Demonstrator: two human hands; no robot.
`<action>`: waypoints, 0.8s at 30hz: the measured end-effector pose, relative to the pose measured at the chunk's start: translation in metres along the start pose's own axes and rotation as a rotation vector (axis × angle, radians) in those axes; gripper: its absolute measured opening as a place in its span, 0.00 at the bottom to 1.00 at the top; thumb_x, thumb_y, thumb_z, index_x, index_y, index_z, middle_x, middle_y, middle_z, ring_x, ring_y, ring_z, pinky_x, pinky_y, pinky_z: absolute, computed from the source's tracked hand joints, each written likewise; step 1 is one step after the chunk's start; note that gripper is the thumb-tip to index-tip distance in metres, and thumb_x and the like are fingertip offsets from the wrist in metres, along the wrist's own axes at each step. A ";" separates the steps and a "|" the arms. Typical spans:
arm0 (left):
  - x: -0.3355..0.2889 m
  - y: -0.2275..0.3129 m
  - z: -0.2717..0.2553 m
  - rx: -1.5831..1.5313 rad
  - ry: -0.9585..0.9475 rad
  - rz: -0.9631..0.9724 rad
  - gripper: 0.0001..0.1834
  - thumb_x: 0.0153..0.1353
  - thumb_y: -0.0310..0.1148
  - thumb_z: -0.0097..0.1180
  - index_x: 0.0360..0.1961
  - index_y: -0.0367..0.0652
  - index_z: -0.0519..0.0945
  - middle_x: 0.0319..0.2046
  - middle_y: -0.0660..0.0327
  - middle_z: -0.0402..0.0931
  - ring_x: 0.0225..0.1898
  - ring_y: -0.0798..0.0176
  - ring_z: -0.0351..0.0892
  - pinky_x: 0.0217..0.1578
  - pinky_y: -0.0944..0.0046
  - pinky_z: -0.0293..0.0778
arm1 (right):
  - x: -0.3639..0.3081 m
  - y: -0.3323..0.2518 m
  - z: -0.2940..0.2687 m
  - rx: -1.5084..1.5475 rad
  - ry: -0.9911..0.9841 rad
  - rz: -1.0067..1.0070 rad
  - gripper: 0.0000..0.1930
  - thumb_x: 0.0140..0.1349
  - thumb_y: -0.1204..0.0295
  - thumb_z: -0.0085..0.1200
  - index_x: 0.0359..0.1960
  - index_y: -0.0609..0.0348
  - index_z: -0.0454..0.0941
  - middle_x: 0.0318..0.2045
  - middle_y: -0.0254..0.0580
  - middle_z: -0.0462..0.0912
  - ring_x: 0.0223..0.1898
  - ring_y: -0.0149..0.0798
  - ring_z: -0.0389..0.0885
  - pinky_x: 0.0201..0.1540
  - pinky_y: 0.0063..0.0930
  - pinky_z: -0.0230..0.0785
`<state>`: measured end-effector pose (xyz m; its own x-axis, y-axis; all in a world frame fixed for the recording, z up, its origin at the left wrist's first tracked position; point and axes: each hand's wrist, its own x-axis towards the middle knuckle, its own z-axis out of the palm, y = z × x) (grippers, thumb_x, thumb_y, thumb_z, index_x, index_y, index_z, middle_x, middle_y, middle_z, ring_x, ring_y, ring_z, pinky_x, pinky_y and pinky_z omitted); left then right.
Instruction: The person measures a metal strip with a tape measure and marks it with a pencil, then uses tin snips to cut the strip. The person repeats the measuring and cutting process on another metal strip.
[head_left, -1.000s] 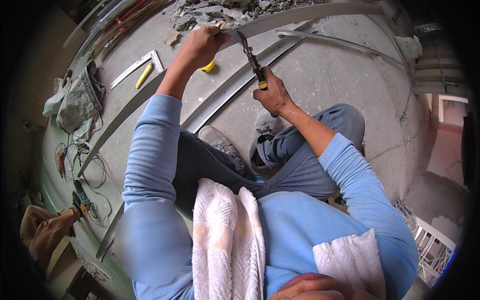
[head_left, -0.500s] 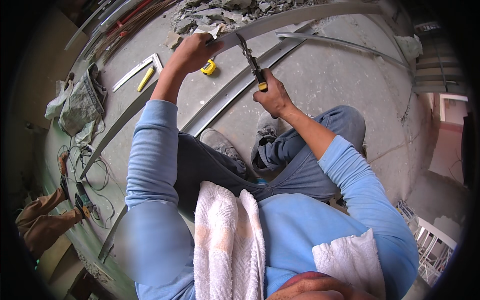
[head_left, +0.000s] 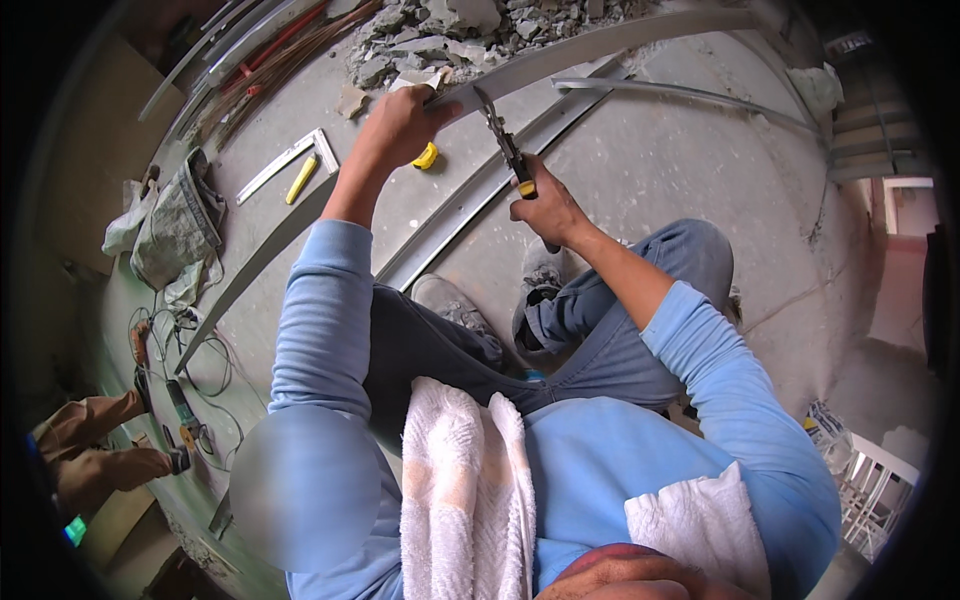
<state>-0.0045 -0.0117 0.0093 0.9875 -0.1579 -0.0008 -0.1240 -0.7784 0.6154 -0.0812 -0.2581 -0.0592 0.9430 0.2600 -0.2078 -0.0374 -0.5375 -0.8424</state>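
My left hand point(head_left: 400, 128) is closed around a long, thin grey metal profile point(head_left: 580, 55), which stretches across in front of me from the left side to the far right. My right hand point(head_left: 555, 208) grips tin snips point(head_left: 507, 143) with yellow-and-black handles. Their jaws meet the profile's near edge just right of my left hand; how far they bite into it cannot be made out. Below the snips, a second metal channel point(head_left: 450, 207) lies diagonally on the floor. Partly behind my left wrist sits a yellow tape measure point(head_left: 426, 156).
A metal square point(head_left: 272, 172) and a yellow utility knife point(head_left: 301, 180) lie left of my forearm. Broken rubble point(head_left: 430, 40) is piled ahead. A grey sack point(head_left: 180, 230) and corded power tools point(head_left: 183, 410) are at left, near another person's legs point(head_left: 105, 440). Another metal strip point(head_left: 680, 90) lies right.
The view has turned slightly, so the floor items appear a little further right and lower. Both hands keep their holds, and the snips stay at the profile's edge.
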 end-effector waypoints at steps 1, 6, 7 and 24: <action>0.002 -0.001 -0.001 -0.010 -0.010 -0.008 0.27 0.66 0.54 0.61 0.37 0.34 0.84 0.28 0.45 0.81 0.30 0.47 0.81 0.35 0.49 0.73 | -0.001 0.001 0.000 0.011 -0.005 -0.005 0.36 0.48 0.70 0.60 0.63 0.62 0.63 0.41 0.52 0.79 0.43 0.49 0.79 0.50 0.39 0.73; 0.012 -0.003 -0.012 0.047 0.063 -0.021 0.25 0.64 0.51 0.62 0.37 0.35 0.84 0.31 0.42 0.83 0.37 0.39 0.84 0.39 0.47 0.75 | -0.006 0.002 0.004 0.035 -0.033 -0.025 0.43 0.48 0.72 0.59 0.69 0.64 0.59 0.39 0.50 0.79 0.39 0.44 0.80 0.47 0.35 0.75; 0.011 -0.003 -0.013 0.029 0.061 -0.037 0.25 0.63 0.51 0.62 0.38 0.35 0.83 0.33 0.39 0.82 0.39 0.37 0.83 0.40 0.46 0.75 | -0.007 0.003 0.004 0.071 -0.032 -0.028 0.42 0.48 0.72 0.59 0.69 0.63 0.60 0.37 0.49 0.78 0.38 0.44 0.79 0.46 0.35 0.75; 0.004 0.008 -0.017 0.029 0.052 -0.052 0.26 0.63 0.52 0.62 0.35 0.33 0.82 0.30 0.40 0.81 0.36 0.37 0.82 0.37 0.46 0.73 | -0.007 0.005 0.011 0.127 0.013 -0.026 0.42 0.48 0.71 0.61 0.68 0.61 0.61 0.36 0.50 0.77 0.38 0.47 0.77 0.46 0.39 0.74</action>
<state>0.0003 -0.0086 0.0275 0.9963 -0.0859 0.0089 -0.0745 -0.8023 0.5923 -0.0916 -0.2540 -0.0678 0.9483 0.2622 -0.1791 -0.0534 -0.4244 -0.9039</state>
